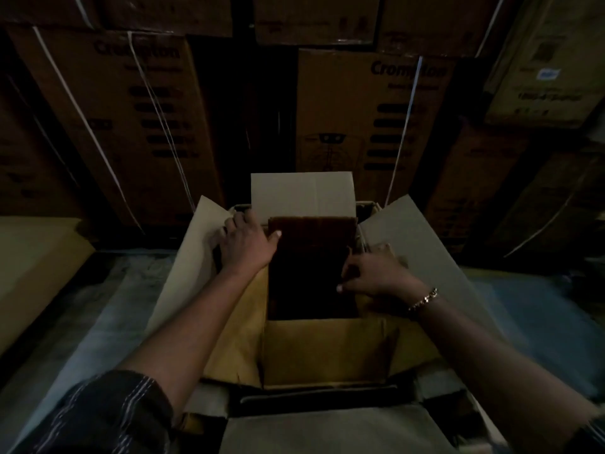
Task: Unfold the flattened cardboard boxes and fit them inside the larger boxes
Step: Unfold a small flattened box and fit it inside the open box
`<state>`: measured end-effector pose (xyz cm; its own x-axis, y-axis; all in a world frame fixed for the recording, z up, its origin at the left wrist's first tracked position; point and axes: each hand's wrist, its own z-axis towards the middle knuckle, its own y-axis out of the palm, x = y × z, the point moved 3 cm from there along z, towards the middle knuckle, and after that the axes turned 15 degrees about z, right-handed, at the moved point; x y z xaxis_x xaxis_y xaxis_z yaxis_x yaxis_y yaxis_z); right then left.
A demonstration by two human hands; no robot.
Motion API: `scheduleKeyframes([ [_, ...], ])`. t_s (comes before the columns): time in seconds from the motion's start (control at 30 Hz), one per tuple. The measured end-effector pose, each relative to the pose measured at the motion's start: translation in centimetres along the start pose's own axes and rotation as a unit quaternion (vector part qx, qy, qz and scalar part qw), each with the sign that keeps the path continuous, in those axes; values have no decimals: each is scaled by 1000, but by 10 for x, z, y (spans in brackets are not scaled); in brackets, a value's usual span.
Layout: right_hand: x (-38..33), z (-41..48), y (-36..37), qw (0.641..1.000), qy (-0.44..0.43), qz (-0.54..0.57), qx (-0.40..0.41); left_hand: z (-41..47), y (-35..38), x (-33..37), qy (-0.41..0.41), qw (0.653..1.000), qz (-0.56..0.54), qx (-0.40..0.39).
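Small box (311, 276) stands opened out inside the big box (422, 244), seen from the head view, its dark hollow facing up and its near tan flap (327, 352) folded out toward the person. The big box has its flaps spread: left, right, near, and a pale far flap (302, 194) standing up behind the small box.

The left hand (245, 244) sits at the small box's far left corner. Its thumb lies along the rim and its bent fingers dip over the left wall, tips hidden in the gap beside the big box's left flap. The right hand (376, 273) is on the opposite side, fingers curled over the small box's right wall and thumb pointing inward. It wears a bracelet (424, 299) at the wrist. A striped sleeve (108, 414) covers the left upper arm.

Behind, strapped cartons (360, 109) are stacked in a wall. The light is dim, so the small box's inside cannot be made out.
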<state>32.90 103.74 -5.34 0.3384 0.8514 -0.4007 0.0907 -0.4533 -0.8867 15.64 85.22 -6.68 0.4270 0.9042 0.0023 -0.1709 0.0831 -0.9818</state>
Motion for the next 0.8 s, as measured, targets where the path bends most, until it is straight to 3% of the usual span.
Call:
scheduleKeyframes([
  [0.07,1,-27,3,998,-14,-63,-13,-39,-14,1,57,996,47,-43],
  [0.17,9,-68,10,994,21,51,-89,-107,-25,-3,160,967,107,-164],
  [0.27,21,-102,30,991,51,-65,-108,-170,-25,-15,184,951,131,-213],
  [0.47,40,-124,67,997,36,-61,-37,-222,-9,-29,157,961,149,-169],
  [0.8,18,-145,27,993,-57,-28,97,-222,-45,-46,111,981,149,-60],
])
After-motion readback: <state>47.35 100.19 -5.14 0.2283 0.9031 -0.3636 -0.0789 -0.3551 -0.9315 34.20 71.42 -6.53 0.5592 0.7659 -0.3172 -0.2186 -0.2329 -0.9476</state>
